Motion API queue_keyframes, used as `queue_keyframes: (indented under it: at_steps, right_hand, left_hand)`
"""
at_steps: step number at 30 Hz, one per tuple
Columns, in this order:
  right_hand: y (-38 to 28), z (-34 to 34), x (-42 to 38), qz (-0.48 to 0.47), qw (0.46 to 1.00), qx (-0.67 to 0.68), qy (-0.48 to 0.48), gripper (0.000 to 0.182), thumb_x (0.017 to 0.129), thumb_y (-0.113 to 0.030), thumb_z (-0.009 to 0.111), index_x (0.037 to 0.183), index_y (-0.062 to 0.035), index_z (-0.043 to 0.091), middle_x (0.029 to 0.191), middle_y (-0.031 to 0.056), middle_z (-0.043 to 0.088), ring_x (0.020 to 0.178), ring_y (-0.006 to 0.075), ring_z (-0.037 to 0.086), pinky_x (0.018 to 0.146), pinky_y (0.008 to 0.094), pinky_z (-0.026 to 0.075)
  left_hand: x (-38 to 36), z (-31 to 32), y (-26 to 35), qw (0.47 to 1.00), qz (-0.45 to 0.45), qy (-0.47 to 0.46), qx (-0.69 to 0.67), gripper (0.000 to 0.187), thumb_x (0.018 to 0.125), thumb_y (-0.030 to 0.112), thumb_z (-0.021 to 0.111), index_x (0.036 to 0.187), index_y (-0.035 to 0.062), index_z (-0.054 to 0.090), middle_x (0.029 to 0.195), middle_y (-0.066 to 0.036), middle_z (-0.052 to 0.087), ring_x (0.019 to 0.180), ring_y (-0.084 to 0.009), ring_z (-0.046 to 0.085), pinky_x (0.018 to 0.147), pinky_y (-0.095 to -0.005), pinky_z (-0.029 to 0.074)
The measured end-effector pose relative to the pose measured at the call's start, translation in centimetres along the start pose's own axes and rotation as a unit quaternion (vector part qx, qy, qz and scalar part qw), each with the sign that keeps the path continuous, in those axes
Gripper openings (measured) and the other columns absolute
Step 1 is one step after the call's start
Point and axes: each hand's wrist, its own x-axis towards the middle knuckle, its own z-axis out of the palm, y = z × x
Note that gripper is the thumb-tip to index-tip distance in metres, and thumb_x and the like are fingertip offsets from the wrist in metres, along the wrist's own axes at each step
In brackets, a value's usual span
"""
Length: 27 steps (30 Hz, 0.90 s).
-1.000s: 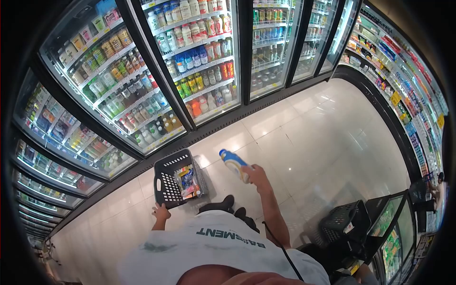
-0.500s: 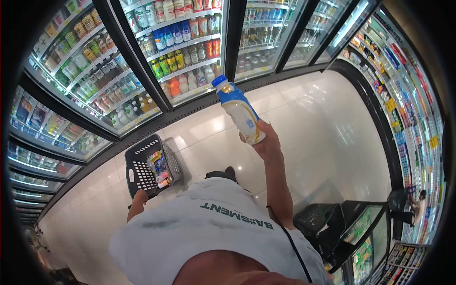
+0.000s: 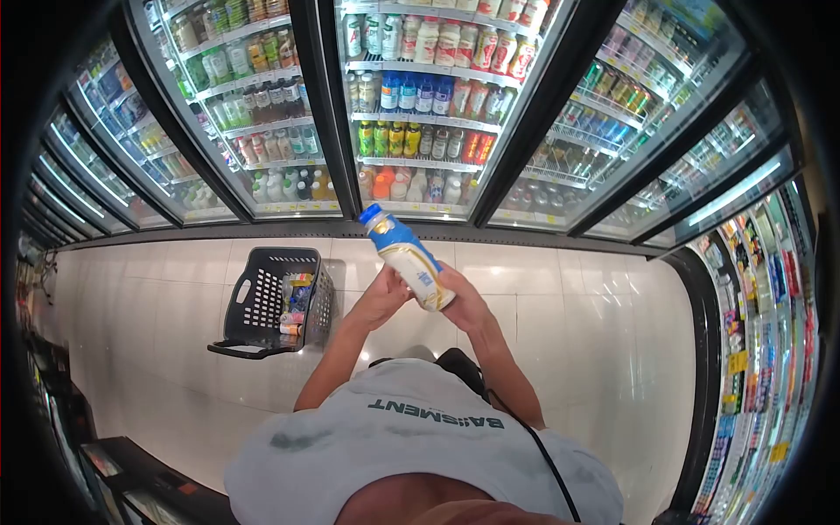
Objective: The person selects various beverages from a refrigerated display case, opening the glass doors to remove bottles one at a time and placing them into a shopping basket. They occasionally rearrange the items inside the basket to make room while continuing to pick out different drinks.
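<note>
A white bottle [image 3: 409,262] with a blue cap and blue and gold bands tilts up to the left in front of my chest. My right hand [image 3: 462,300] is wrapped round its lower right side. On the other side, my left hand [image 3: 381,300] is close against the bottle's lower left, its fingers partly curled; whether it touches the bottle is hard to tell. To the left on the floor stands a dark basket [image 3: 254,337] with several packaged items [image 3: 296,302] inside.
Glass-doored fridges [image 3: 420,96] full of bottles and cans line the far side. An open shelf [image 3: 761,332] of small packs curves along the right. Tiled floor [image 3: 577,350] lies between. A dark case [image 3: 149,481] stands at the lower left.
My left hand has let go of the basket handle and come up beside the bottle. The bottle has moved lower in my right hand. The view has turned, so the fridges now face me.
</note>
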Motion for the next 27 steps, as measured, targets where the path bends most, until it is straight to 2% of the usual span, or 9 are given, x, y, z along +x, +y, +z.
queue_keyframes:
  at_steps: [3, 4, 7, 8, 11, 12, 17, 22, 27]
  right_hand:
    - [0.2, -1.6, 2.7, 0.085, 0.989, -0.122, 0.015, 0.056, 0.102, -0.043, 0.055, 0.142, -0.0048, 0.047, 0.121, 0.0049, 0.062, 0.107, 0.0125, 0.061, 0.085, 0.0298, 0.051]
    - [-0.5, -2.5, 3.3, 0.128, 0.971, -0.201, -0.002, 0.055, 0.102, -0.046, 0.054, 0.137, -0.0031, 0.053, 0.115, 0.0063, 0.064, 0.097, 0.013, 0.065, 0.078, 0.0284, 0.053]
    - [-2.1, -5.0, 5.6, 0.214, 0.874, -0.422, -0.112, 0.058, 0.101, -0.052, 0.052, 0.129, -0.0014, 0.06, 0.107, 0.009, 0.066, 0.085, 0.0145, 0.068, 0.072, 0.0279, 0.053]
    - [-3.6, -5.2, 5.7, 0.212, 0.85, -0.464, -0.134, 0.06, 0.1, -0.054, 0.054, 0.125, 0.0004, 0.062, 0.1, 0.012, 0.069, 0.078, 0.0155, 0.069, 0.07, 0.0279, 0.053]
    - [-7.7, -8.1, 8.1, 0.185, 0.793, -0.535, -0.224, 0.054, 0.101, -0.048, 0.057, 0.129, -0.0019, 0.061, 0.098, 0.0081, 0.069, 0.085, 0.0139, 0.068, 0.071, 0.0289, 0.053]
    - [-9.1, -8.8, 9.2, 0.193, 0.801, -0.521, -0.22, 0.053, 0.099, -0.045, 0.061, 0.127, 0.0002, 0.06, 0.096, 0.0083, 0.07, 0.085, 0.0135, 0.068, 0.072, 0.028, 0.053]
    - [-15.4, -10.4, 16.5, 0.083, 0.84, -0.497, -0.202, 0.047, 0.097, -0.037, 0.066, 0.122, 0.0026, 0.062, 0.09, 0.0088, 0.071, 0.078, 0.0142, 0.068, 0.071, 0.0279, 0.052]
    - [-19.4, -7.3, 25.2, -0.024, 0.891, -0.429, -0.149, 0.042, 0.096, -0.026, 0.068, 0.124, 0.0046, 0.06, 0.098, 0.0096, 0.07, 0.084, 0.0134, 0.068, 0.072, 0.0274, 0.053]
    - [-21.1, -0.3, 35.6, -0.22, 0.839, -0.49, -0.086, 0.043, 0.094, -0.024, 0.07, 0.123, 0.0061, 0.059, 0.103, 0.0138, 0.068, 0.091, 0.0171, 0.068, 0.074, 0.0296, 0.055]
  left_hand:
    - [2.7, -0.2, -1.7, 0.992, 0.032, 0.099, -0.077, 0.065, 0.093, 0.028, 0.073, 0.144, 0.0055, 0.04, 0.14, -0.017, 0.055, 0.131, -0.0307, 0.053, 0.109, -0.0494, 0.046]
    - [2.5, -1.8, -3.0, 0.984, 0.028, 0.141, -0.107, 0.061, 0.093, 0.027, 0.072, 0.142, 0.0049, 0.042, 0.138, -0.017, 0.057, 0.127, -0.0308, 0.057, 0.107, -0.0485, 0.048]
    - [1.6, -3.3, -5.4, 0.943, 0.031, 0.254, -0.212, 0.041, 0.093, 0.023, 0.071, 0.126, 0.0039, 0.053, 0.119, -0.015, 0.065, 0.111, -0.0307, 0.065, 0.097, -0.0474, 0.054]
    - [1.2, -4.6, -7.0, 0.926, 0.044, 0.298, -0.228, 0.038, 0.093, 0.022, 0.071, 0.122, 0.0041, 0.055, 0.116, -0.014, 0.066, 0.109, -0.0309, 0.066, 0.094, -0.0477, 0.055]
    - [-0.8, -8.1, -10.1, 0.872, 0.061, 0.436, -0.215, 0.033, 0.093, 0.019, 0.071, 0.119, 0.0048, 0.056, 0.107, -0.012, 0.065, 0.104, -0.0314, 0.067, 0.088, -0.0489, 0.057]
    - [-1.8, -9.1, -10.8, 0.85, 0.062, 0.481, -0.204, 0.032, 0.093, 0.018, 0.071, 0.118, 0.005, 0.056, 0.104, -0.011, 0.065, 0.103, -0.0315, 0.067, 0.087, -0.0494, 0.058]
    - [-5.5, -11.9, -11.3, 0.766, 0.056, 0.588, -0.253, 0.028, 0.091, 0.013, 0.072, 0.115, 0.0093, 0.057, 0.1, -0.01, 0.065, 0.093, -0.0304, 0.068, 0.084, -0.0495, 0.058]
    - [-6.3, -15.8, -9.4, 0.752, 0.101, 0.595, -0.265, 0.023, 0.092, 0.013, 0.071, 0.111, 0.0107, 0.058, 0.096, -0.008, 0.065, 0.089, -0.0298, 0.068, 0.082, -0.0499, 0.058]
    - [-4.7, -22.9, -4.4, 0.768, 0.106, 0.574, -0.264, 0.028, 0.091, 0.013, 0.071, 0.116, 0.0104, 0.059, 0.101, -0.008, 0.068, 0.094, -0.0304, 0.069, 0.084, -0.0506, 0.058]
